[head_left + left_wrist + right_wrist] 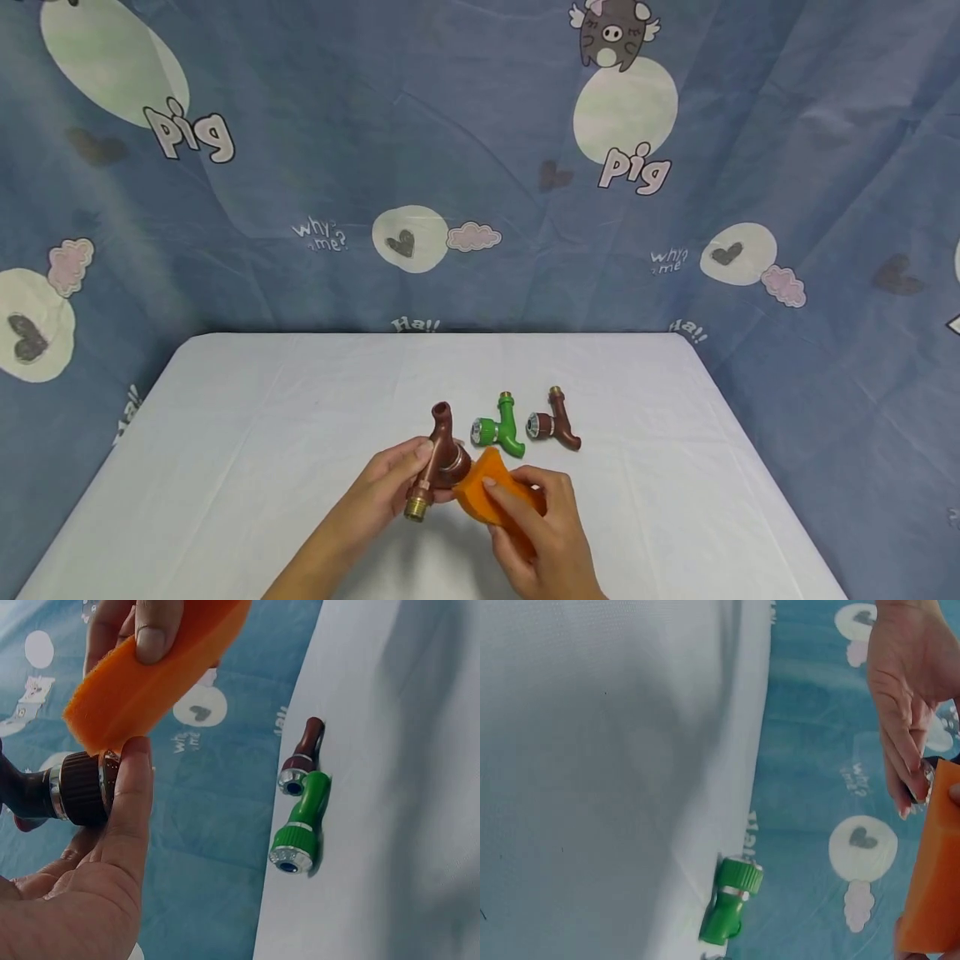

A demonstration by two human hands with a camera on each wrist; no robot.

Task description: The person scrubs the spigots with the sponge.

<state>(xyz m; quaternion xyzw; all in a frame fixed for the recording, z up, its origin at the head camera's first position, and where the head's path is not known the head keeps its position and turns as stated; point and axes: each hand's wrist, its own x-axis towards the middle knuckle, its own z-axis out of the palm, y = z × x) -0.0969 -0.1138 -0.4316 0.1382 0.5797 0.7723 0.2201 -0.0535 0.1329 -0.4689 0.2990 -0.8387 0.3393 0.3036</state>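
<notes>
My left hand (397, 479) grips a brown faucet (440, 454) with a brass threaded end, raised over the white table. In the left wrist view the faucet's dark ribbed knob (82, 787) with its silver ring shows beside the fingers. An orange sponge (487, 492) is pinched between the thumb and fingers of my right hand (551, 533). The sponge's edge meets the knob end of the faucet. In the right wrist view the sponge (937, 862) hides most of the faucet.
A green faucet (506, 429) and a smaller brown faucet (561, 421) lie side by side on the white table (285, 408), just beyond my hands. Behind the table's far edge hangs a blue printed cloth (480, 150).
</notes>
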